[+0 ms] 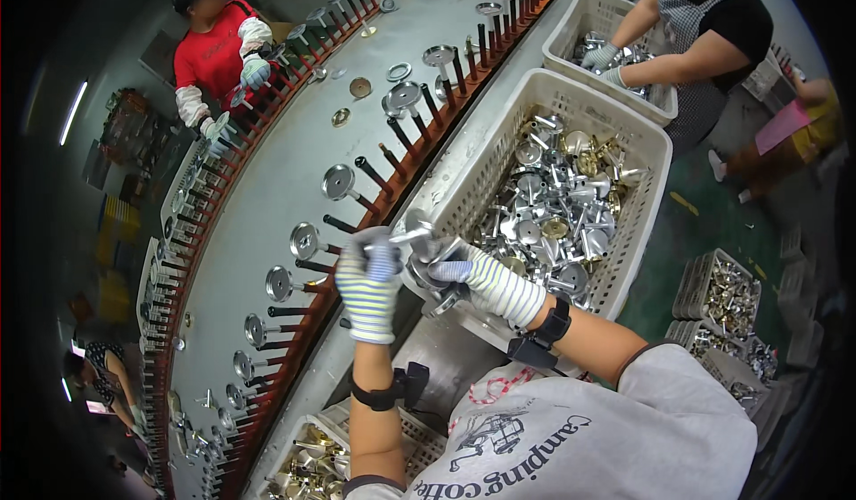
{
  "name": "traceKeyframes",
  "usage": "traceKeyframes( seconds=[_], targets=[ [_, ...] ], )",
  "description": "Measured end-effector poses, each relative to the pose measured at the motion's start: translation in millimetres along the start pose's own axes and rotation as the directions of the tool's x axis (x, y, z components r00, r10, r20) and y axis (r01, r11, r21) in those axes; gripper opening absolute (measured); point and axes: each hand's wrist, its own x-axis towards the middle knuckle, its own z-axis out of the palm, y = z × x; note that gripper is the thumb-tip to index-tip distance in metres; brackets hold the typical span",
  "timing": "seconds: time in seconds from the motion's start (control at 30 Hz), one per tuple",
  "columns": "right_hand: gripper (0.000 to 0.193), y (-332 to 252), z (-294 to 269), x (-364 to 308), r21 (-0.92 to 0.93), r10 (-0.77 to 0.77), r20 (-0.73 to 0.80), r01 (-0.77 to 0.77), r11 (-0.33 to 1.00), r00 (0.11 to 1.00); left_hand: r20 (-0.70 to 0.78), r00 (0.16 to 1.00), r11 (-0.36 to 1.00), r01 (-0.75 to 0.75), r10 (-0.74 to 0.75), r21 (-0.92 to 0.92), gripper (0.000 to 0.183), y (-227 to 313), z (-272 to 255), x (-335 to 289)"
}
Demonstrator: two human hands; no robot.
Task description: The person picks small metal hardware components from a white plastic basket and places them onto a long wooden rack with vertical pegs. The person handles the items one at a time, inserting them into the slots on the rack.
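Observation:
Striped work gloves cover both my hands. My left hand [367, 277] is closed on the stem of a silver disc-headed metal part [415, 229], which points toward my other hand. My right hand [486, 277] is closed around several similar metal parts [443, 297]; their discs and stems overlap, so I cannot tell each apart. Both hands are between the pegged conveyor rail [357, 273] and a white plastic crate [655, 135] heaped with silver and some brass-coloured disc-and-stem parts [535, 224]. Close to my left hand, a disc part [305, 241] sits on a rail peg.
The curved grey table [267, 161] has black-tipped pegs along both edges and loose rings on top. At upper right a gloved co-worker [704, 45] reaches into a second crate [575, 19]. Another person [214, 50] works across the table. Stacked crates [678, 299] stand on the right floor.

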Motion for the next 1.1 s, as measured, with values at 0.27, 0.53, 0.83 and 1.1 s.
traceKeyframes(
  seconds=[0.27, 0.53, 0.83, 1.1],
  targets=[
    [0.019, -11, -9, 4, 0.195, -0.013, -0.060, 0.024, 0.981, 0.998, 0.266, 0.954, 0.625, 0.294, -0.140, -0.723, 0.027, -31, -22, 71],
    [0.019, 8, -18, 7, 0.201, 0.022, -0.105, -0.001, 0.980, 0.994, -0.274, 0.944, 0.901, -0.052, 0.185, 0.430, 0.035, -133, -23, 132],
    [0.015, 0, -1, 9, 0.189, 0.074, -0.105, -0.053, 0.981, 0.992, -0.219, 0.976, 0.621, 0.177, -0.008, 0.763, 0.034, -154, -66, 133],
    [0.022, -8, -7, 12, 0.301, 0.057, -0.081, -0.030, 0.953, 0.995, 0.150, 0.912, 0.881, -0.408, 0.382, 0.238, 0.052, -64, -12, -1]
  ],
)
